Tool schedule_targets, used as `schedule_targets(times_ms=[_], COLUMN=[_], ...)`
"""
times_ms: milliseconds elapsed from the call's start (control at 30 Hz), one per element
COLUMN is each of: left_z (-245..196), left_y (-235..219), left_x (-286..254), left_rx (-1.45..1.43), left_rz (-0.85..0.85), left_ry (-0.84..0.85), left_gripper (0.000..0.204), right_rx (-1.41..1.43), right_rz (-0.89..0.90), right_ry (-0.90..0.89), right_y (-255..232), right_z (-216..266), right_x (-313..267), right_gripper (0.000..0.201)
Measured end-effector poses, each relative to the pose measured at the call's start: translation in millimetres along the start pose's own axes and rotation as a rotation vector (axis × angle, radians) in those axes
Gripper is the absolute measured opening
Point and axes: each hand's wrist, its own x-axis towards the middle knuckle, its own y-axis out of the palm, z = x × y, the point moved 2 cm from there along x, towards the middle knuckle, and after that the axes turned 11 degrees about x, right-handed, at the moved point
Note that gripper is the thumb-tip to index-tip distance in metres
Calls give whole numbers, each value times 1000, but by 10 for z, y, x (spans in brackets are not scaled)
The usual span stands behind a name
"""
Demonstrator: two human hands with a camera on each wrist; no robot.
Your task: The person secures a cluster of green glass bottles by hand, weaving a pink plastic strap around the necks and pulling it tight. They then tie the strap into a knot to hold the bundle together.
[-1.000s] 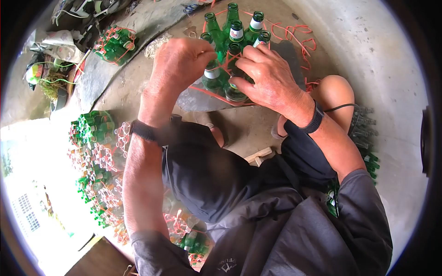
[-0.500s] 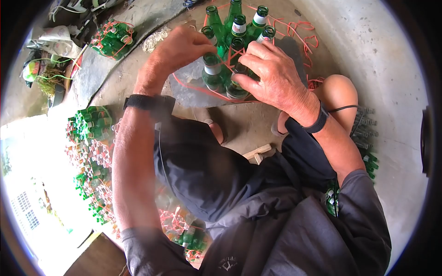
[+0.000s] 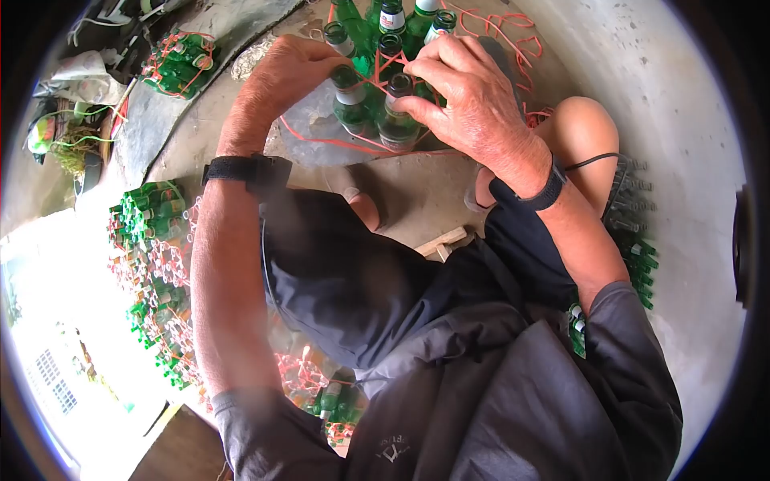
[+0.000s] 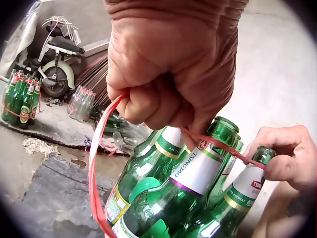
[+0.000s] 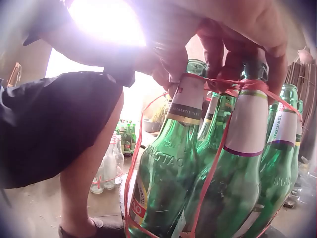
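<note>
A cluster of green beer bottles [image 3: 350,100] with white neck labels stands upright, red plastic twine [image 4: 95,163] running round it. In the left wrist view, my left hand [image 4: 168,64] is above the necks, its curled fingers gripping the twine, which hangs in a loop at one side. From there the twine stretches to the neck of a bottle [image 4: 242,191] at the right. My right hand [image 3: 477,100] is at that neck, thumb and forefinger pinching at the twine. Strands cross between the necks in the right wrist view, where hands partly hide the bottle tops.
The bottles stand on a dark slab [image 4: 54,198]. Another tied bundle of green bottles [image 3: 180,66] stands at the far left. Many more bottles [image 3: 152,212] are massed at the left, with others [image 3: 642,264] by the right wall. A scooter [image 4: 57,69] is parked behind.
My left hand has shifted left and back, uncovering the mouth of the front left bottle. The right hand has stayed by the front necks. The bottles sit higher in the head view.
</note>
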Motion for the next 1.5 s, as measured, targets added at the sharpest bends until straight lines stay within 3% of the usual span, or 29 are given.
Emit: schedule_targets(times_ms=[233, 300, 567, 700, 833, 967, 1033, 1100, 1400, 1500], left_z=[38, 7, -28, -124, -419, -665, -803, -907, -1002, -1041], left_y=[85, 60, 179, 334, 563, 928, 1074, 1159, 1313, 1269], left_x=[-43, -53, -146, -241, -454, -519, -530, -530, -494, -526], left_rx=[10, 26, -54, -114, -183, -281, -382, -397, -544, -608], left_rz=[-84, -86, -133, -212, -447, -585, -665, -678, -753, -714], left_ry=[-34, -62, -100, -155, -207, -273, -304, -316, -336, -351], left_gripper=[24, 24, 26, 24, 25, 26, 28, 29, 28, 28], right_rx=[-19, 154, 186, 223, 165, 206, 219, 157, 205, 161], right_rz=[-132, -88, -155, -82, 74, 105, 118, 224, 314, 234], right_ry=[159, 338, 275, 238, 159, 6, 19, 51, -19, -38], right_y=[-16, 51, 109, 13, -149, -170, -214, -241, -275, -284], right_z=[-80, -169, -445, -592, -696, -967, -972, -1007, -1170, -1123], right_x=[-203, -247, -157, -54, 107, 239, 310, 376, 448, 400], right_gripper=[56, 56, 45, 40, 39, 37, 36, 38, 41, 48])
